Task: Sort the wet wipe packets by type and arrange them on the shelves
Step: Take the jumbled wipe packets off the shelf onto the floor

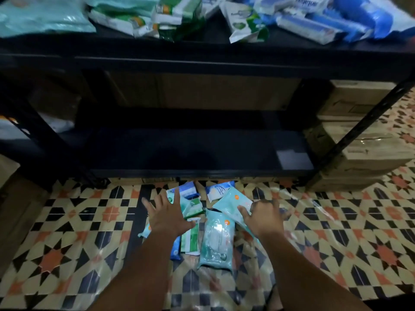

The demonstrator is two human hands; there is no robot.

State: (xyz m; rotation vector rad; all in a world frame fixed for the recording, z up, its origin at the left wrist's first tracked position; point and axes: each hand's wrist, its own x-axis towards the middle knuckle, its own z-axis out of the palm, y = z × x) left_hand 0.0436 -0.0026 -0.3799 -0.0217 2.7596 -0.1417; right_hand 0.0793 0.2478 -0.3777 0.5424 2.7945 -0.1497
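A small heap of wet wipe packets (202,218) lies on the patterned floor (67,243), just near of the black shelf unit (202,63). The left hand (168,216) hovers over the heap's left side with fingers spread, holding nothing. The right hand (262,218) rests on a pale teal packet (231,204); whether it grips it I cannot tell. Best to gather like with like here: take the teal ones together. The upper shelf already carries teal, green and blue packets in groups; the lower shelf (202,151) looks nearly bare.
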